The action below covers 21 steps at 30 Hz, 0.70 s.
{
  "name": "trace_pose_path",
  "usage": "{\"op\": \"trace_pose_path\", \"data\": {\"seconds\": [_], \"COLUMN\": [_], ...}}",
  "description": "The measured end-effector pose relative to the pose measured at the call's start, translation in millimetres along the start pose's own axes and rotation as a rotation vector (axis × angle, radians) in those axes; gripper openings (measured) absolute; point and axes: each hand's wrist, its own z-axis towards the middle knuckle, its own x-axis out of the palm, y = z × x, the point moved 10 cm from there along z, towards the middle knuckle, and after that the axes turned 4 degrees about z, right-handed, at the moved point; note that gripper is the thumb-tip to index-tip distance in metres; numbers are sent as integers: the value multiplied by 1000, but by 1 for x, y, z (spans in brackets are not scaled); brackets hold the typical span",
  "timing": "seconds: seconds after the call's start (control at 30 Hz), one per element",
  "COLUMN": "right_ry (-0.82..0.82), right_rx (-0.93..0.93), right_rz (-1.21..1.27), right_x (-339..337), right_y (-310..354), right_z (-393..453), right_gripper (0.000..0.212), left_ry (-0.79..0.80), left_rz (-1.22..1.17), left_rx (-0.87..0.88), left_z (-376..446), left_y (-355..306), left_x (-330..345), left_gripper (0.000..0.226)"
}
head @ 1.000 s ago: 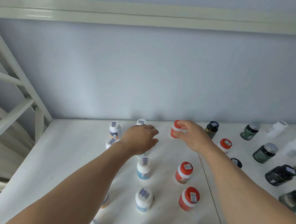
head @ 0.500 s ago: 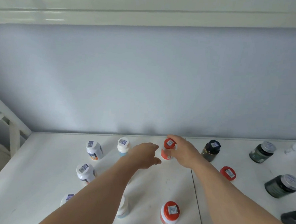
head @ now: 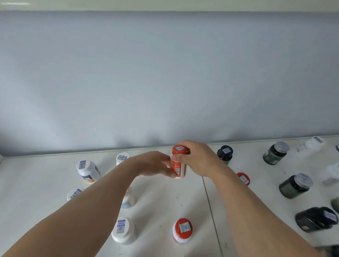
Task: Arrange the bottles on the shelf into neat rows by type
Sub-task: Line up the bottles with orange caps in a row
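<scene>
A red-capped bottle stands upright near the back of the white shelf. My right hand grips its cap and right side. My left hand touches its lower left side with the fingertips. Two more red-capped bottles stand in front and to the right. White bottles stand on the left, partly hidden by my left forearm. Dark bottles stand on the right.
A grey-blue wall backs the shelf, with a white shelf board above. A seam runs front to back through the shelf surface. One dark bottle lies on its side at the right, and white bottles lie near the far right.
The view has shifted left and tilted. My left hand has come over to the red-capped bottle and now touches it, while my right hand keeps its hold on it.
</scene>
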Motion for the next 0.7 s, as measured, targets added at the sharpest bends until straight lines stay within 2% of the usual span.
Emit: {"op": "trace_pose_path", "data": {"seconds": [0.57,0.63,0.7], "right_ry": [21,33,48], "right_rx": [3,1,11], "right_rz": [5,-15,-39], "right_x": [-3,0,6], "right_y": [4,4,2], "right_z": [-13,-16,-21], "right_gripper": [44,49,54], "left_ry": [-44,-117,-215], "left_rz": [2,176,500], "left_rx": [64,49,42], "left_z": [-12,-14,-19], "left_y": [-14,-16,-22], "left_x": [0,-5,-9], "left_gripper": [50,58,60]}}
